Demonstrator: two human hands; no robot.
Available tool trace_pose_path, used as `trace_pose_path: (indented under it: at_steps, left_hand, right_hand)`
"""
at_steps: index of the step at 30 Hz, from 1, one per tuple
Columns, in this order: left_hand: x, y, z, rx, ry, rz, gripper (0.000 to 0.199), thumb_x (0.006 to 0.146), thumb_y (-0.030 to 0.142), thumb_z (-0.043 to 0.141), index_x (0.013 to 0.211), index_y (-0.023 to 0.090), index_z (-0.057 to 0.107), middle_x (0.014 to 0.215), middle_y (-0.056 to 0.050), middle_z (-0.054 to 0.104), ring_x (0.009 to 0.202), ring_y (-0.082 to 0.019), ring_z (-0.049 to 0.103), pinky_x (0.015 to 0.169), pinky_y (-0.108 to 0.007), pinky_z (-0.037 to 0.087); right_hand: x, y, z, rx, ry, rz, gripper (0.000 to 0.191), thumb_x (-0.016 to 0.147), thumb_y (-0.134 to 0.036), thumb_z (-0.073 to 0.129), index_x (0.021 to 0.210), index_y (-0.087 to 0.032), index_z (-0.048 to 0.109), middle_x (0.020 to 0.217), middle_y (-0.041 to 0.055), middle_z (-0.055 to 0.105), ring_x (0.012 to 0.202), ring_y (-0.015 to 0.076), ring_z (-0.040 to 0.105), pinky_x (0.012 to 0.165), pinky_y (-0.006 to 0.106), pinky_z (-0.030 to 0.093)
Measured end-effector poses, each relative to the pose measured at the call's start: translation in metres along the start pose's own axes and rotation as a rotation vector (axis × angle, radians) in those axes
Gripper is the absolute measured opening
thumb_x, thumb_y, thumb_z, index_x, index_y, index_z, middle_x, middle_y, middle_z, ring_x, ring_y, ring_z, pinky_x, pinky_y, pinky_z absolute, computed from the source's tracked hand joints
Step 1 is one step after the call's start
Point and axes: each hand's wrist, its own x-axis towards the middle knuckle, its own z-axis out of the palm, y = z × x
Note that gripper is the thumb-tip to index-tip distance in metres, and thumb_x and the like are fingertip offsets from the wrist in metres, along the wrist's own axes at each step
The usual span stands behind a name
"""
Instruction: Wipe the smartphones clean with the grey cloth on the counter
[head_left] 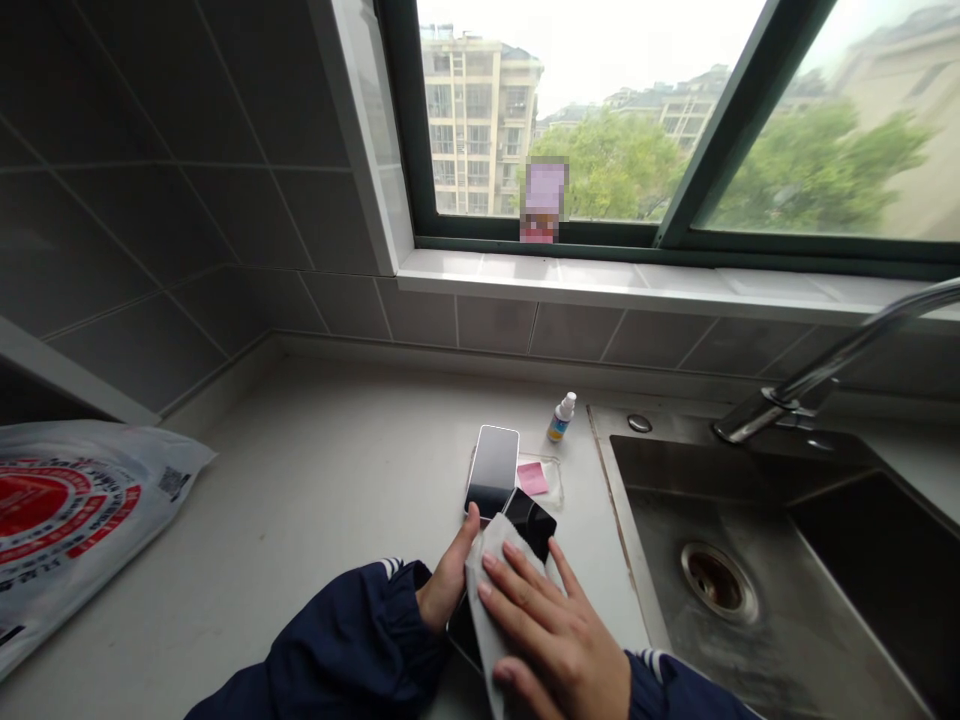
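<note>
Left hand (448, 580) curled round side of shiny black gadget (534, 522), thumb up, other fingers hidden — cannot tell how they bend. Right hand (562, 625) spread flat, fingers nearly straight, on white cloth (487, 590) that covers most of gadget. Gadget over pale counter (337, 470), left of metal sink (682, 450). White-edged phone (493, 470) lies just past left thumb — pink paper (532, 478) beside it. Small bottle (559, 425) stands near sink.
</note>
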Motion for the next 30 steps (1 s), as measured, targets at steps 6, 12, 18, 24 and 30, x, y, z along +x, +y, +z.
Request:
trace_pose_path:
  at_steps: [6,12,18,24,30]
  left_hand:
    - [0.001,0.004,0.002,-0.028,-0.107,-0.002,0.074,0.092,0.064,0.023,0.13,0.009,0.053,0.085,-0.007,0.071,0.071,-0.011,0.067,0.074,-0.019,0.046]
    - [0.002,0.005,0.0,0.143,-0.186,0.08,0.075,0.09,0.064,0.03,0.136,0.007,0.047,0.115,-0.016,0.066,0.112,-0.027,0.06,0.107,-0.036,0.031]
    - [0.002,0.002,-0.002,0.159,-0.126,0.08,0.076,0.09,0.065,0.028,0.129,0.006,0.055,0.103,-0.016,0.07,0.105,-0.026,0.064,0.101,-0.035,0.038]
    - [-0.001,0.002,0.0,-0.001,0.059,-0.092,0.085,0.081,0.076,0.033,0.105,0.001,0.066,0.06,-0.008,0.066,0.052,-0.012,0.059,0.056,-0.02,0.045]
    - [-0.001,0.002,-0.001,0.027,0.058,-0.046,0.083,0.083,0.074,0.033,0.109,0.002,0.065,0.068,-0.009,0.069,0.061,-0.014,0.064,0.062,-0.021,0.047]
  right_hand:
    - [-0.001,0.006,-0.007,-0.039,-0.058,0.096,0.053,0.096,-0.031,0.044,0.146,-0.016,0.037,0.15,0.0093,0.036,0.141,0.029,0.028,0.116,0.055,0.009]
    - [-0.005,0.016,-0.004,-0.088,-0.082,0.196,0.057,0.096,-0.028,0.046,0.149,-0.019,0.028,0.151,0.009,0.033,0.141,0.028,0.029,0.115,0.055,0.018]
    - [-0.003,0.008,-0.004,-0.071,-0.072,0.121,0.057,0.096,-0.035,0.044,0.148,-0.014,0.032,0.152,0.0102,0.031,0.142,0.0294,0.025,0.116,0.055,0.01]
    - [0.006,-0.004,0.001,-0.066,0.09,-0.24,0.059,0.097,-0.057,0.037,0.134,-0.014,0.053,0.142,0.008,0.049,0.138,0.0308,0.035,0.115,0.059,-0.004]
    - [0.005,-0.003,-0.004,-0.107,0.006,-0.17,0.057,0.097,-0.052,0.041,0.14,-0.015,0.046,0.146,0.0079,0.043,0.139,0.0299,0.032,0.116,0.056,-0.004]
